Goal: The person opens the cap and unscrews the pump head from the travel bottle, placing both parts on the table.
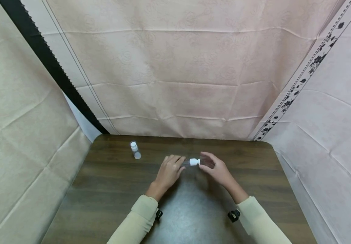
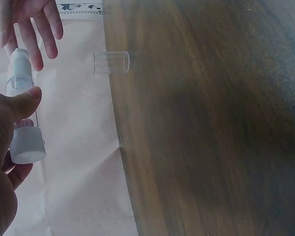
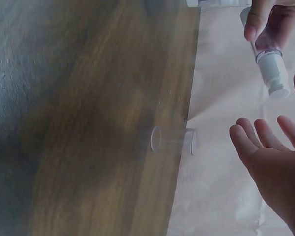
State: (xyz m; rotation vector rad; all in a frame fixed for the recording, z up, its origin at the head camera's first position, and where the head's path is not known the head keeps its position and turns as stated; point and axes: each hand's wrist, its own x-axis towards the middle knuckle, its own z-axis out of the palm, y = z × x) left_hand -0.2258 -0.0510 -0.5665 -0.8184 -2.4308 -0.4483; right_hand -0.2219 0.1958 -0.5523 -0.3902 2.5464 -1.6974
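Pale cloth (image 1: 175,81) hangs behind and along both sides of a brown wooden counter (image 1: 93,189), with a black band (image 1: 53,64) on the left and a dark floral border (image 1: 303,79) on the right. From my head camera I look down on both hands near the far half of the counter, in pale sleeves (image 1: 132,222) with a small black device (image 1: 234,215) at each cuff. The left hand (image 1: 170,169) pinches a clear bottle (image 1: 194,162) with a white top, held level and aimed at the right hand (image 1: 218,170). That right hand is loosely spread, thumb apart from fingers. Farther left I see a second bottle (image 1: 135,150), also white-topped, well apart from both hands.

Through the left wrist camera I find the thumb and fingers closed round the clear bottle's body, between its white nozzle end and a white base. The right hand's fingers reach in at the top of my view. A clear tube (image 2: 111,63) sits at the counter's far edge; I cannot tell whether it stands or lies.

On the right wrist camera I see the right hand's fingers separated and holding nothing, just beside the nozzle, with a visible gap between.
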